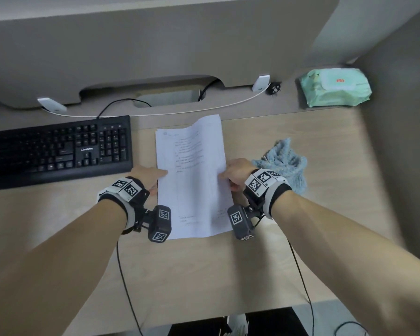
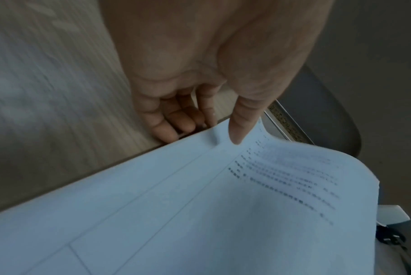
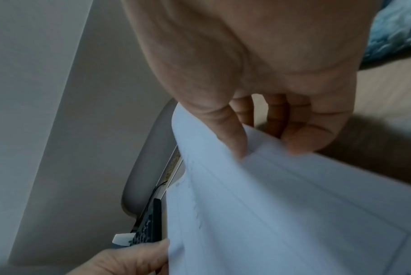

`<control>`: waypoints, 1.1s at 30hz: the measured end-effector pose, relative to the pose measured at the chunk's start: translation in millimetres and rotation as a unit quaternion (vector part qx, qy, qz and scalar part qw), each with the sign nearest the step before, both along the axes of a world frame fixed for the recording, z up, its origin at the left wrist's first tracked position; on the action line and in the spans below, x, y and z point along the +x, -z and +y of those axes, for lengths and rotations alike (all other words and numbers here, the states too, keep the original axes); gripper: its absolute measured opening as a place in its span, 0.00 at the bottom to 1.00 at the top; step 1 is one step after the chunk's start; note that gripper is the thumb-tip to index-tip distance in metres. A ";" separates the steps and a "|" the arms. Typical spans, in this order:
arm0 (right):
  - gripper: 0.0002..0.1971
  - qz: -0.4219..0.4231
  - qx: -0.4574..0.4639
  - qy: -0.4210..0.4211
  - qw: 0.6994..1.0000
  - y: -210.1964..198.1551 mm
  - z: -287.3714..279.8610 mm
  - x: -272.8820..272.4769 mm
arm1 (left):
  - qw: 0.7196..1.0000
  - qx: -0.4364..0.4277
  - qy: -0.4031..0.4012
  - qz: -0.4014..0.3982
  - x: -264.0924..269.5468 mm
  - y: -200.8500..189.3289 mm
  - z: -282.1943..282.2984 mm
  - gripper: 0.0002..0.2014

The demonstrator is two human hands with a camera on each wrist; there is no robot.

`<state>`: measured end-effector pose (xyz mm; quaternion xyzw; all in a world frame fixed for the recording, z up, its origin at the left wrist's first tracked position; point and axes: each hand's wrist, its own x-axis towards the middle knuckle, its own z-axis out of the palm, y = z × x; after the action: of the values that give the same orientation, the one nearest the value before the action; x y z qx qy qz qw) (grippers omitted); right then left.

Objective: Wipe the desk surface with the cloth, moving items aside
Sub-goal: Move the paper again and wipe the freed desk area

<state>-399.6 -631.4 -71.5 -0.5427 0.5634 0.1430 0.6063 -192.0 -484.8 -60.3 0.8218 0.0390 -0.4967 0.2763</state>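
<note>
Head view: L hand (image 1: pixel 148 177) grips the left edge of the papers (image 1: pixel 192 175), thumb on top. R hand (image 1: pixel 235 174) grips the right edge the same way. Papers are a thin stack of printed sheets, centred on the desk (image 1: pixel 325 180), far end curled up. Cloth (image 1: pixel 285 157), blue and fluffy, lies bunched on the desk just right of the R hand; not held. Keyboard (image 1: pixel 56 151), black, sits left of the papers, near the L hand. Wipes pack (image 1: pixel 335 87), green, sits at the far right corner, well apart from the cloth. Partition (image 1: pixel 155 44) stands along the desk's back edge.

L wrist view: thumb (image 2: pixel 239 128) presses on the top sheet; fingers (image 2: pixel 163 128) curl under the edge. Papers bow upward toward the far side. Text blurred, not legible.

R wrist view: thumb (image 3: pixel 232 137) on top, fingers (image 3: pixel 310 135) curled below, pinching the edge. Image is blurred, so sheet count is unclear. Cloth is visible at top right corner; keyboard edge and L hand at the bottom.
</note>
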 end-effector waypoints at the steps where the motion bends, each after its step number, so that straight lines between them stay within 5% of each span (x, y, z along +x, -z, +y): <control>1: 0.06 -0.002 -0.001 0.007 1.000 -3.4 0.3 -1.5 | 1.000 -0.006 0.007 -0.003 -1.2 -4.2 -0.4 0.07; 7: 0.15 -0.077 -0.063 -0.005 0.995 -40.8 3.0 -7.2 | 0.998 -0.056 0.020 0.005 -4.5 -31.8 -9.8 0.05; 10: 0.14 -0.122 -0.140 -0.008 0.983 -69.6 -1.3 -4.8 | 0.993 -0.114 0.033 -0.025 -3.6 -55.0 -19.1 0.14; 19: 0.13 -0.201 -0.275 -0.016 0.940 -112.0 -20.3 -14.4 | 0.954 -0.253 0.063 -0.151 2.8 -123.2 -27.5 0.14; 25: 0.03 -0.167 -0.298 -0.029 0.939 -100.0 -13.1 -19.9 | 0.955 -0.227 0.085 -0.170 -14.0 -116.6 -19.1 0.11; 29: 0.09 -0.162 -0.297 -0.011 0.941 -103.3 -14.1 -15.4 | 0.944 -0.263 0.085 -0.178 -13.9 -114.7 -20.3 0.04; 33: 0.08 -0.200 -0.299 0.031 0.932 -108.2 -20.5 -14.0 | 0.944 -0.274 0.086 -0.165 -10.9 -115.1 -27.9 0.13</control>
<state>-413.6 -651.9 36.7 -0.6986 0.4635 -0.1628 0.5202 -202.9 -512.7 54.8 0.7854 -0.2156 -0.3672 0.4492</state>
